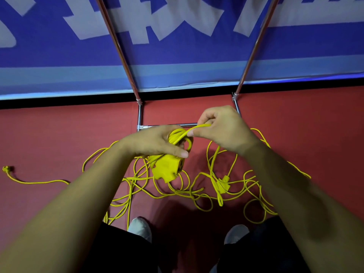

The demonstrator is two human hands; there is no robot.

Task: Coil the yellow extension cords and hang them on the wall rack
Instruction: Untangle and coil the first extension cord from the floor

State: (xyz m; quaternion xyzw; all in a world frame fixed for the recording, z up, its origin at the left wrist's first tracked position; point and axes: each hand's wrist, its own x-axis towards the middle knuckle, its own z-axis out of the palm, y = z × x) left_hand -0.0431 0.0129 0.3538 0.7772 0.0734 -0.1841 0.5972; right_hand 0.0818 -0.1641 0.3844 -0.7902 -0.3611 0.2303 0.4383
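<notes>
Most coil (175, 133) hidden under L hand (155, 141); R hand (222, 129) pinches cord (201, 126).

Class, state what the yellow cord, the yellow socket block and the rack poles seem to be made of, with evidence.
Cord: probably rubbery plastic sheath, matt; it bends into loose loops. Socket block: moulded hard plastic, matt, rigid edges. Rack poles: metal, polished; bright reflections along them.

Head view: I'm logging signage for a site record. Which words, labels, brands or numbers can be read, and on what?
No text reads whole.
On the blue banner: large white characters, cut off at the top edge, unreadable.
On the yellow outlet block: no label legible.
</notes>
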